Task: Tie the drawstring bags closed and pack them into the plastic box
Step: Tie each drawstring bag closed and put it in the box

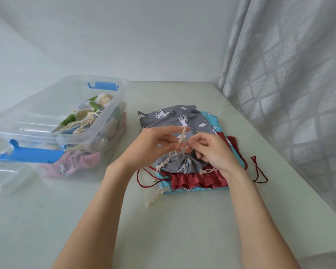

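A grey drawstring bag (175, 119) with white animal prints lies on top of a small pile, its mouth gathered toward me. My left hand (149, 145) holds the cream drawstring (182, 135), looped over its raised forefinger. My right hand (211, 150) pinches the same cord just above the gathered mouth. Under the grey bag lie a red bag (198, 180) and a blue bag (211, 117). The clear plastic box (113, 105) with blue latches stands at the left, holding several tied bags.
The box's clear lid (6, 179) lies at the near left on the pale table (163, 220). A dark red cord (259, 171) trails off the pile to the right. A grey patterned curtain (289, 84) hangs along the table's right edge.
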The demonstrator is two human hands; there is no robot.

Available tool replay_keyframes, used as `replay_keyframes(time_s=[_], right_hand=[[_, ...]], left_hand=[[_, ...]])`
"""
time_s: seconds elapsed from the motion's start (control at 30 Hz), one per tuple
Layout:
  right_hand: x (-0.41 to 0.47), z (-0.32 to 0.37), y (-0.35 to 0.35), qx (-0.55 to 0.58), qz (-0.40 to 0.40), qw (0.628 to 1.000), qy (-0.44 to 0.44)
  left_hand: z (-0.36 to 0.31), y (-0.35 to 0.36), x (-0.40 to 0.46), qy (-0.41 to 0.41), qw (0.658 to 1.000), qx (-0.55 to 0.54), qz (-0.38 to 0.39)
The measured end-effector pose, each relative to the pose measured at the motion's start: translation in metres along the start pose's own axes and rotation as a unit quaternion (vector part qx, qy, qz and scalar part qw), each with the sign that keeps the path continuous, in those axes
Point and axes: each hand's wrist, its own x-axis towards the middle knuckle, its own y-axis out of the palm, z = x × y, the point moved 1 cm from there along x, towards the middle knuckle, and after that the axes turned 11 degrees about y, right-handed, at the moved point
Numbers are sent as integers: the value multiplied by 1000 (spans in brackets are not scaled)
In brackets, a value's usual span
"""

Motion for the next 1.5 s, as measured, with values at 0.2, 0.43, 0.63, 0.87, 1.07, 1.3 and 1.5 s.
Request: replay_keyframes(time_s=[0.2, 0.43, 0.63, 0.87, 1.07, 1.3, 1.5], right_hand=[[-11, 11, 10, 29, -7, 999, -38], [-19, 13, 8, 57, 78, 995, -28], [-14, 10, 9, 72, -31, 996, -50], [-16, 12, 9, 67, -8, 996, -53], [-15, 11, 10, 105, 0, 994, -19], [-13, 11, 7, 194, -3, 981, -1], [-14, 11, 6, 223, 13, 975, -3]], left_hand=[[4, 7, 1, 12, 991, 128, 40], [5, 7, 1, 10, 994, 110, 27], [-4, 6, 3, 18, 992, 111, -60], [0, 9, 6, 34, 983, 141, -110], [3, 13, 7, 13, 983, 106, -149], [8, 25, 6, -83, 982, -103, -137], [9, 27, 6, -77, 989, -50, -113]])
